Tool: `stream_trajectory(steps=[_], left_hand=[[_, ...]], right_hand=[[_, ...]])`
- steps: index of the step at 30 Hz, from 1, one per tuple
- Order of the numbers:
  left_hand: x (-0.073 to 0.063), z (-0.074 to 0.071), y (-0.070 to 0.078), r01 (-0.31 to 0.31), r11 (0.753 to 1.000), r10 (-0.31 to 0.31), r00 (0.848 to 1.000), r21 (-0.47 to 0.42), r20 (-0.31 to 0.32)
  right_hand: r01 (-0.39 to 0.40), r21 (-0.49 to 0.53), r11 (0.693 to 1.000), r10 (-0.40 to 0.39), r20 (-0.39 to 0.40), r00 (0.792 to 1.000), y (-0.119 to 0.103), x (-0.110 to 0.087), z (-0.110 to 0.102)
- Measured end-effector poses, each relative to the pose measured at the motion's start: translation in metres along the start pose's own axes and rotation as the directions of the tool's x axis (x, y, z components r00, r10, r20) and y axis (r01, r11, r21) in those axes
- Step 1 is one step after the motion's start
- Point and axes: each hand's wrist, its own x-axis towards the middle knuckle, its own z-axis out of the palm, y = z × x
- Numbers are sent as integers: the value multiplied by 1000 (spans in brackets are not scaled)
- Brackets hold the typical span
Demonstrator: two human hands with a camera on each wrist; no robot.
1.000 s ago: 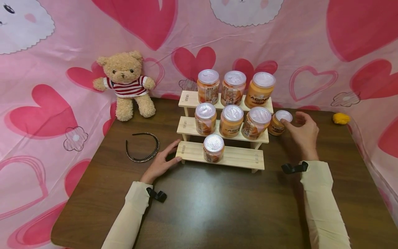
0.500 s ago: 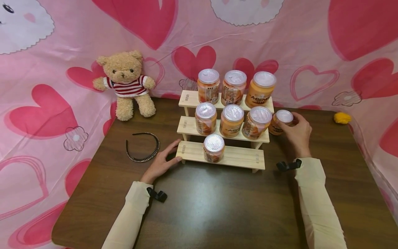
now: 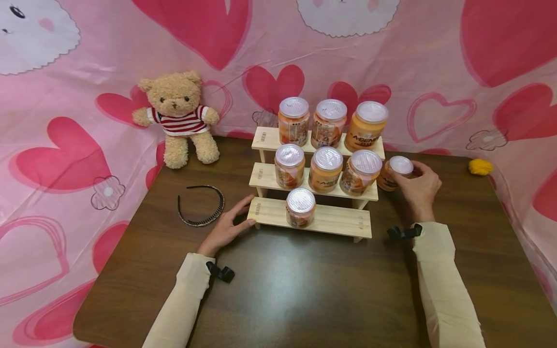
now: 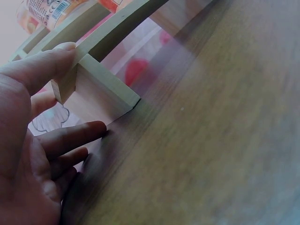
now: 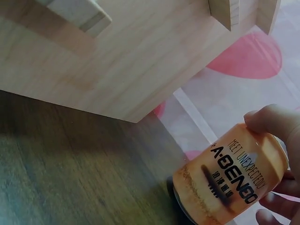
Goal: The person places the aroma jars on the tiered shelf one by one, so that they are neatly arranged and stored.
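To the right of a three-tier wooden display stand (image 3: 337, 221), my right hand (image 3: 418, 186) grips a small orange jar (image 3: 387, 180) with a silvery lid. In the right wrist view, the thumb lies against one side of the jar (image 5: 232, 176) and fingers show on the other. The jar is upright at table level. At the left end of the lowest tier, my left hand (image 3: 226, 228) holds the board between thumb and forefinger; its other fingers lie loose in the left wrist view. One jar (image 3: 300, 209) stands on the lowest tier. The middle and top tiers bear 3 jars each.
Left of the stand lies a dark toothed headband (image 3: 201, 222) on the brown table (image 3: 278, 290). A teddy bear (image 3: 178, 116) in a striped shirt sits at the back left. Something yellow and fluffy (image 3: 480, 166) lies at the back right, by the pink heart-patterned backdrop (image 3: 270, 29).
My right hand has moved slightly left, and its fingers have come round the far side of the jar. My left hand keeps its place on the stand.
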Motion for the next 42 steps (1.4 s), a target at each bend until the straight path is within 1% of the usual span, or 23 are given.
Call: stream_trajectory(steps=[5, 11, 19, 26, 34, 41, 42], left_hand=[[1, 0, 2, -1, 1000, 1, 1000, 6, -7], [0, 0, 4, -10, 1000, 10, 1000, 22, -11], [0, 0, 1, -7, 1000, 7, 1000, 18, -8], [1, 0, 1, -8, 1000, 9, 1000, 20, -7], [0, 1, 1, -5, 1000, 5, 1000, 13, -5], [0, 1, 2, 4, 1000, -4, 1000, 2, -4], [0, 1, 3, 5, 1000, -5, 1000, 1, -4]], right_hand=[[-7, -1, 1000, 7, -43, 999, -1, -3, -6], [-21, -22, 1000, 20, -67, 998, -4, -6, -18], [52, -12, 999, -54, -139, 989, -12, -11, -37], [61, 3, 998, -60, -173, 983, -25, -17, -54], [113, 62, 992, -100, -186, 977, -40, -25, -72], [146, 163, 976, -115, -188, 976, -55, -35, -85], [154, 166, 974, -122, -190, 974, -57, -36, -87]])
